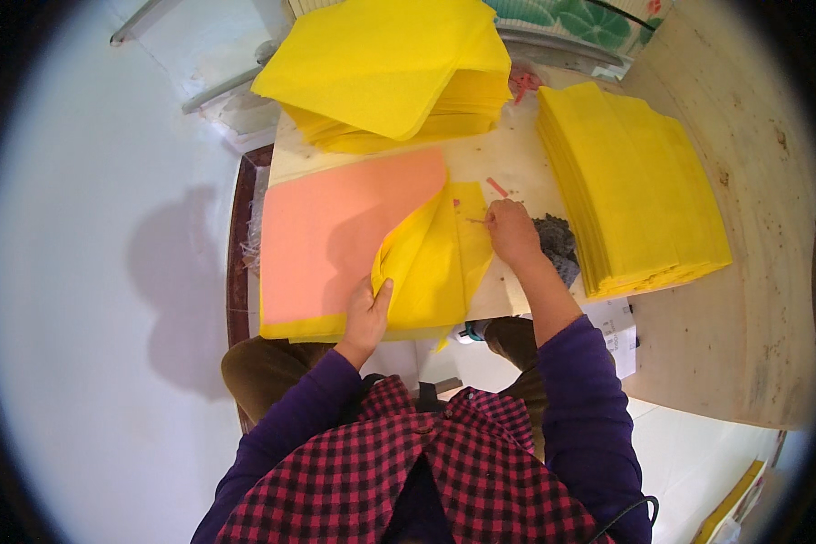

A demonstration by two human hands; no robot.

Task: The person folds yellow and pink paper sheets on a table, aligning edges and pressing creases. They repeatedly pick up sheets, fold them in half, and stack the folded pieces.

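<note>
Two hands work on a pile of paper sheets. Nearest, the left hand [369, 313] pinches the lifted yellow sheet [431, 263] between thumb and fingers, near the table's front edge. Next, the right hand [511, 231] has its fingertips bunched together on the wooden table [752, 272], just beside a grey rag [558, 245]. A pink sheet [335, 231] lies flat on the left. Farther off sit two tall yellow stacks [635, 190].

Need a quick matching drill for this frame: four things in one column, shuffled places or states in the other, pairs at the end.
Things:
1. left hand
2. right hand
3. pink sheet
4. grey cloth

Places or states:
A. lies flat on top of the near pile
B. lifts a folded yellow sheet at its near edge
C. sits bunched beside the tall yellow stack
D. fingertips press on the wooden board

Pairs: 1-B, 2-D, 3-A, 4-C
</note>
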